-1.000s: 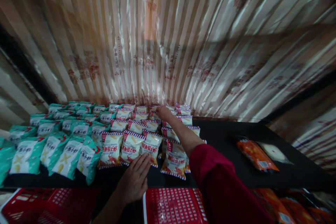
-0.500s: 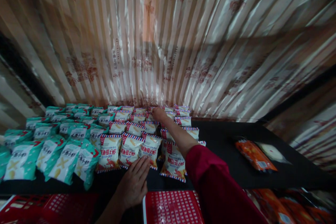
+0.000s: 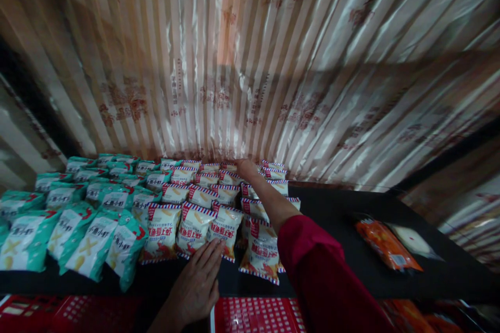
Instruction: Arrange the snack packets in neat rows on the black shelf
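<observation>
My left hand (image 3: pixel 197 281) lies with its fingers stretched out and together, the tips on the lower part of a white and red snack bag (image 3: pixel 224 221) in the front row. My right hand (image 3: pixel 247 168) reaches over the rows to the back of the same snack bags. Its fingers look curled down among the rear bags, and what they hold, if anything, is hidden. Beside my right forearm leans a front snack bag (image 3: pixel 260 250), set apart from its neighbours by a gap. More bags of this kind stand in rows to the left, partly behind my arm.
Teal and white snack bags (image 3: pixel 91 242) fill the left of the black shelf (image 3: pixel 324 208). An orange packet (image 3: pixel 386 242) and a clear packet with a white round item (image 3: pixel 410 239) lie at right. Red baskets (image 3: pixel 258 317) sit below the front edge. Striped sheeting (image 3: pixel 242 62) hangs behind.
The view has shifted slightly. My right hand has moved a little to the right along the back row. My left hand stays at the front bag.
</observation>
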`<action>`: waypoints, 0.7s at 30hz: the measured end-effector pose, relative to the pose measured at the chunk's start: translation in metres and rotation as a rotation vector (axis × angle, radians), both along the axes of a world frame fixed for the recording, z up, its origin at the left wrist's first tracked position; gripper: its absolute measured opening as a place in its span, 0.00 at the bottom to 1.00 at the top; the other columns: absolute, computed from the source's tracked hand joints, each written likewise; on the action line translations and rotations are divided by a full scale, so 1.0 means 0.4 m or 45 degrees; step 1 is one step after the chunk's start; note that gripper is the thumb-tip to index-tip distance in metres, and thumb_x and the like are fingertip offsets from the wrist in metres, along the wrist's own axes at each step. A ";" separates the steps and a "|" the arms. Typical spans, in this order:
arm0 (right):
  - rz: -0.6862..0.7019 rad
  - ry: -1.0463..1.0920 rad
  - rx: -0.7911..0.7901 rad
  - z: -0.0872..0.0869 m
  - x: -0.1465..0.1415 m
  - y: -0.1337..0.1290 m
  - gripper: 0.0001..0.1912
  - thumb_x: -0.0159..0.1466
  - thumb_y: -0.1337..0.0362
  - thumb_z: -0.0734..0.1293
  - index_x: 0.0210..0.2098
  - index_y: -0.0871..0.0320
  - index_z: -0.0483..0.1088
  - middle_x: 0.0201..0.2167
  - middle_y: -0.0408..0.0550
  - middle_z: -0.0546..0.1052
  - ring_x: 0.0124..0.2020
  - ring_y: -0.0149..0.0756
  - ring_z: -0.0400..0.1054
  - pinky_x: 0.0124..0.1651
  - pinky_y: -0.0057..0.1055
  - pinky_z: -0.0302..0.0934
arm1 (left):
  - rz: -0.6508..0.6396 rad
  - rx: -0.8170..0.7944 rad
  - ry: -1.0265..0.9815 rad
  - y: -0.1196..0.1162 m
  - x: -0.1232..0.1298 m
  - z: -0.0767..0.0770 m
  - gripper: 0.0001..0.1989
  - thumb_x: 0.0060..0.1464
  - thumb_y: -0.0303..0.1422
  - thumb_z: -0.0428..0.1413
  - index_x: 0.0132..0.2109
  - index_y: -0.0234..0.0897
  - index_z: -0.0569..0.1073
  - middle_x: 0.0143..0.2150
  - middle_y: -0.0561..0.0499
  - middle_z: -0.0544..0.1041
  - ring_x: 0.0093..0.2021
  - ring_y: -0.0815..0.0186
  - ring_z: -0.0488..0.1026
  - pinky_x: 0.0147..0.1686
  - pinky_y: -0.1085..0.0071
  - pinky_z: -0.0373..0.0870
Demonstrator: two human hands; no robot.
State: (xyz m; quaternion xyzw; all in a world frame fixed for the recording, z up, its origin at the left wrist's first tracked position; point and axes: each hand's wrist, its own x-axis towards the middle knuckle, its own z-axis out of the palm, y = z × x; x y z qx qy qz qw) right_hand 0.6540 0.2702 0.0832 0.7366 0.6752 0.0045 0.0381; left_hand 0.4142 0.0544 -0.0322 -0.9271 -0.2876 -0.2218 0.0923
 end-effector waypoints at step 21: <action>0.207 0.087 -0.122 -0.050 0.015 0.062 0.22 0.69 0.58 0.49 0.60 0.53 0.59 0.60 0.51 0.64 0.59 0.38 0.59 0.58 0.36 0.55 | 0.002 -0.074 0.007 0.002 0.003 -0.001 0.37 0.45 0.23 0.47 0.65 0.30 0.52 0.68 0.49 0.49 0.67 0.59 0.46 0.60 0.64 0.56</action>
